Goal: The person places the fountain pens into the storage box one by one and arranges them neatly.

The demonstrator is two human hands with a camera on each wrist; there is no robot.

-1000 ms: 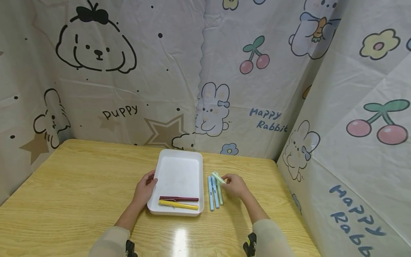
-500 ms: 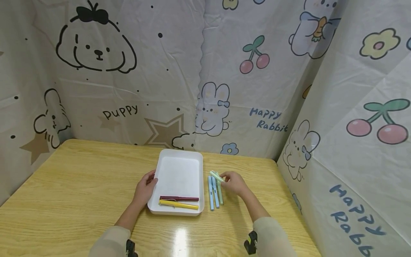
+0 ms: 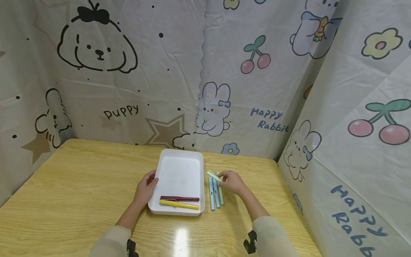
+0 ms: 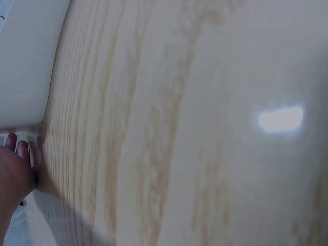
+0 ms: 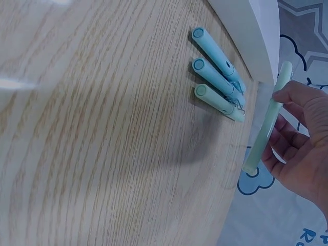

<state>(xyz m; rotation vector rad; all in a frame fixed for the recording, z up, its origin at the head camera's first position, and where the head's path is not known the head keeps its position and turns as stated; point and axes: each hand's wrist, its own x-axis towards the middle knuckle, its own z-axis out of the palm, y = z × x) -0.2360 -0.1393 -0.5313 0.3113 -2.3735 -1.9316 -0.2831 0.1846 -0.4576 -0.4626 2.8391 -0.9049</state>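
My left hand [image 3: 145, 189] grips the left side of a white tray [image 3: 201, 167], thumb near its rim; part of the fingers is hidden. In the tray's near end lie a dark red pen [image 3: 179, 198] and a yellow pen [image 3: 179, 204], side by side. My right hand [image 3: 232, 182] pinches a light green pen [image 5: 267, 123] between thumb and fingers, raised just right of the tray. Below it on the table are two light blue pens, the left one [image 3: 211, 196] and the right one [image 3: 216, 194], and another light green pen [image 5: 218, 102].
A wooden table [image 3: 96, 178] carries everything. Cartoon-printed cloth [image 3: 160, 71] hangs behind it and along both sides. Light glares off the table's near part [image 3: 181, 239].
My right hand has shifted slightly left with the light green pen, whose far end now comes close to the tray's right rim. The left hand keeps its place at the tray.
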